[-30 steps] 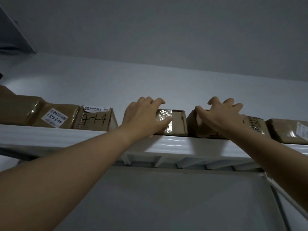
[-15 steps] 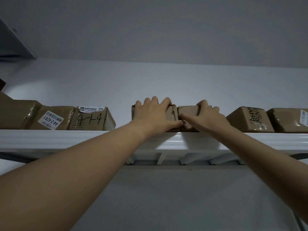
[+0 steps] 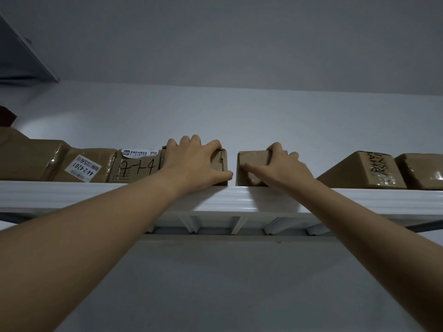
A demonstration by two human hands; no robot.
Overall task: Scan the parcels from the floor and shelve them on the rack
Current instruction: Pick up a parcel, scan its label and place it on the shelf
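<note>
Two small parcels being set down on the rack's top shelf.

The left hand (image 3: 191, 164) is gripping the left parcel (image 3: 219, 165), fingers curled over its top. The right hand (image 3: 282, 168) is holding the right parcel (image 3: 251, 161) likewise, thumb stretching across its face. Both parcels are sitting at the shelf's (image 3: 96, 195) front edge with a narrow gap between them. Other parcels are lining the shelf, so shelving looks well along; the floor is out of view. One label (image 3: 84, 167) is showing "44-2-4201"; the tilted parcel's (image 3: 366, 171) marker writing is not readable.
</note>
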